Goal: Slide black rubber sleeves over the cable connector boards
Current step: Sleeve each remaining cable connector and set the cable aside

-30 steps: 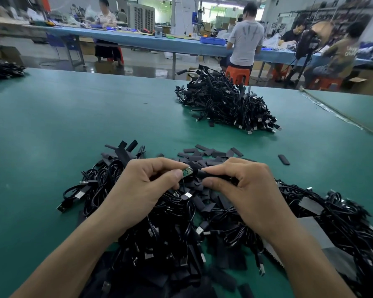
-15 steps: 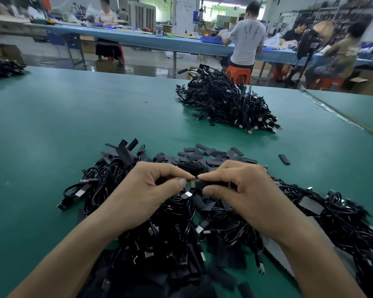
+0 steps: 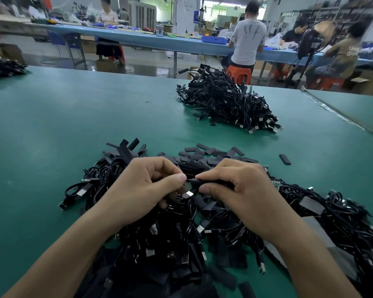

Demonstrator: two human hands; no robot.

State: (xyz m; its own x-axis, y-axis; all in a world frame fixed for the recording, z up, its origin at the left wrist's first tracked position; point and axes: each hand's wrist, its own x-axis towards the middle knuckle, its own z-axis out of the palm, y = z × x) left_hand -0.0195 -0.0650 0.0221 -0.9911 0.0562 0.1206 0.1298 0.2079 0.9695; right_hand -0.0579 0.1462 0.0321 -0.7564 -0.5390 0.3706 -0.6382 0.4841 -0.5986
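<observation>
The right hand (image 3: 241,194) pinches a black sleeve (image 3: 205,182) between thumb and forefinger. The left hand (image 3: 142,190) pinches the board (image 3: 188,186), a green sliver showing between the two thumbs. This sleeve looks nearly on. Beneath the hands lies a pile (image 3: 159,244) of cables, with loose sleeves (image 3: 202,154) just beyond. A far pile (image 3: 228,106), probably finished, sits well apart on the table (image 3: 73,125). Much seems left to do.

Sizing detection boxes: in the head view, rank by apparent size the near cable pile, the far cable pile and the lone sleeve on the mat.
1. near cable pile
2. far cable pile; it is farther off, so its true size is unsure
3. lone sleeve
</observation>
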